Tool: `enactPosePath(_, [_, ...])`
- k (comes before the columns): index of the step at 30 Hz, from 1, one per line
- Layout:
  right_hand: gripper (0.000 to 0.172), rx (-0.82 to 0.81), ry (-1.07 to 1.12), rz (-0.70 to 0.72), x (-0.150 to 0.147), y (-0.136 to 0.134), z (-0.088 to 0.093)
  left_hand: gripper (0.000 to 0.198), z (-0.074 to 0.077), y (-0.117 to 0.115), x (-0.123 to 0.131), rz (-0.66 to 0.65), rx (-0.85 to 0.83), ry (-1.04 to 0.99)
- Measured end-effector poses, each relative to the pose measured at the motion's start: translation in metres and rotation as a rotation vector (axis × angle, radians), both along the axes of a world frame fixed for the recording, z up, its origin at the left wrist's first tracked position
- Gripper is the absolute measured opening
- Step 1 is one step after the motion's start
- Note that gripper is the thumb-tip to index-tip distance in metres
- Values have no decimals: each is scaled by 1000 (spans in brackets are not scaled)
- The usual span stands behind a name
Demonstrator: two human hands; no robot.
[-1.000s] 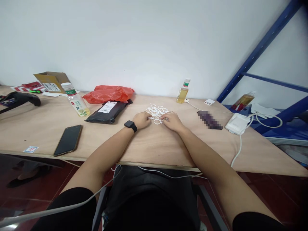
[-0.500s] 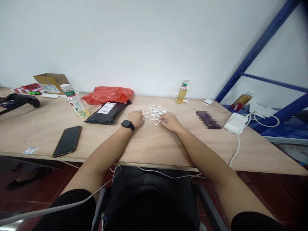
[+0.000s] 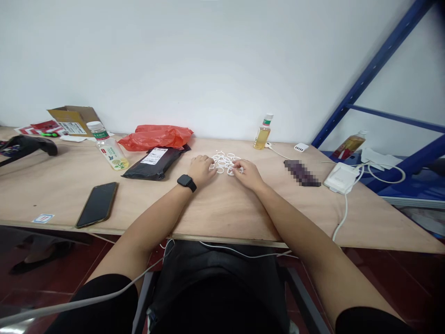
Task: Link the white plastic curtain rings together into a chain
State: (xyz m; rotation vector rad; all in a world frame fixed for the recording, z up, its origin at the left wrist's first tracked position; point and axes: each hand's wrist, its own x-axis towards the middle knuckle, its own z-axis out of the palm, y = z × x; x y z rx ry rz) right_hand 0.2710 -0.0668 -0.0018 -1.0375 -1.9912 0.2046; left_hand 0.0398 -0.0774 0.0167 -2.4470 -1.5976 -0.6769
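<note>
A small heap of white plastic rings (image 3: 224, 161) lies on the wooden table (image 3: 222, 208) in front of me. My left hand (image 3: 200, 170), with a black watch on its wrist, rests at the heap's left edge with its fingers curled onto the rings. My right hand (image 3: 246, 172) sits at the heap's right edge, its fingertips pinched on a ring. The hands hide the near part of the heap.
Left of the heap lie a black parcel (image 3: 155, 163), a red bag (image 3: 158, 137), a bottle (image 3: 108, 149) and a phone (image 3: 96, 203). A cardboard box (image 3: 73, 118) stands far left. Another bottle (image 3: 263, 132), a white charger (image 3: 340, 178) with cables and a blue rack (image 3: 378, 65) are to the right.
My left hand drew back to the left, then came in to the heap again. The rings have been pushed closer together between both hands.
</note>
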Motion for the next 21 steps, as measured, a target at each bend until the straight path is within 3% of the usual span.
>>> enactPosePath(3, [6, -54, 33, 29, -3, -4, 0, 35, -2, -4, 10, -213, 60, -26])
enactPosePath(6, [10, -111, 29, 43, -6, -8, 1, 35, -6, -9, 21, -306, 71, -6])
enactPosePath(11, [13, -177, 87, 66, -11, -11, 2, 21, -8, -15, 28, -267, 25, 4])
enactPosePath(16, [17, -302, 200, 73, -16, -12, -1, 24, -7, -12, 27, -268, 4, -43])
enactPosePath(21, [15, -306, 213, 131, -21, -15, -3, 20, -10, -7, 24, -270, 37, 47])
